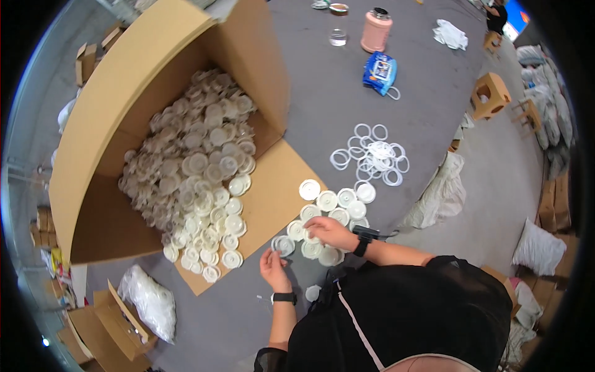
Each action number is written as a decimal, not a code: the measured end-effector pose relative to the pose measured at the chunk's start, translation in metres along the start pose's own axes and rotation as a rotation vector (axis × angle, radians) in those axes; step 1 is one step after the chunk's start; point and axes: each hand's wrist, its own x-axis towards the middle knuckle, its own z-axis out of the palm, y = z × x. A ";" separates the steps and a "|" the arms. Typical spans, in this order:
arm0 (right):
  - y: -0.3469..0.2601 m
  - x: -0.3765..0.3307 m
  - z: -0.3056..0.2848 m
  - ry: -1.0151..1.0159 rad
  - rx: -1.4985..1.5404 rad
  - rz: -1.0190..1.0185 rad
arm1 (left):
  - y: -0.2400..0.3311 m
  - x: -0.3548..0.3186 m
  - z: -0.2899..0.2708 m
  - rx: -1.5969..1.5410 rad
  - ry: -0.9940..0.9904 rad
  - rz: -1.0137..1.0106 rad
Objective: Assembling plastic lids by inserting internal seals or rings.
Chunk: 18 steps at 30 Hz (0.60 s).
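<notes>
My left hand (273, 270) has its bent fingers at the near edge of a translucent round lid (284, 245), which it appears to grip. To the right, my right hand (331, 233) reaches over a cluster of white round plastic lids (327, 200) lying on the grey table. Its fingers are curled together; what they hold, if anything, is hidden beneath them. Beyond the cluster lies a loose pile of thin white rings (379, 155). On the left, a big cardboard box (139, 53) lies on its side, with a heap of translucent lids (198, 149) spilling onto its flap (277, 180).
A clear jar (338, 28), a pink bottle (376, 31), a blue packet (380, 72) and a crumpled white cloth (450, 35) stand or lie farther back. At lower left are a filled plastic bag (149, 301) and an open carton (105, 332). A stool (489, 95) stands right.
</notes>
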 end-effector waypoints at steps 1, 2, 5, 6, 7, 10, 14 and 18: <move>-0.002 0.009 0.020 -0.094 -0.058 0.006 | -0.001 -0.004 -0.021 -0.033 0.080 -0.032; -0.005 0.016 0.041 -0.156 -0.219 -0.062 | -0.003 -0.010 -0.038 -0.073 0.176 -0.065; -0.003 0.041 0.105 -0.383 -0.520 -0.205 | 0.004 -0.028 -0.077 -0.051 0.310 0.047; 0.005 0.051 0.126 -0.400 -0.529 -0.207 | 0.003 -0.032 -0.091 -0.021 0.333 0.087; 0.014 0.059 0.147 -0.376 -0.658 -0.363 | 0.005 -0.035 -0.099 -0.028 0.349 0.091; 0.035 0.081 0.191 -0.276 -0.865 -0.621 | 0.017 -0.054 -0.108 -0.080 0.398 0.065; 0.049 0.106 0.207 -0.200 -1.115 -0.682 | 0.009 -0.062 -0.131 -0.181 0.368 0.094; 0.057 0.104 0.200 -0.192 -1.046 -0.640 | 0.015 -0.066 -0.138 -0.158 0.407 0.091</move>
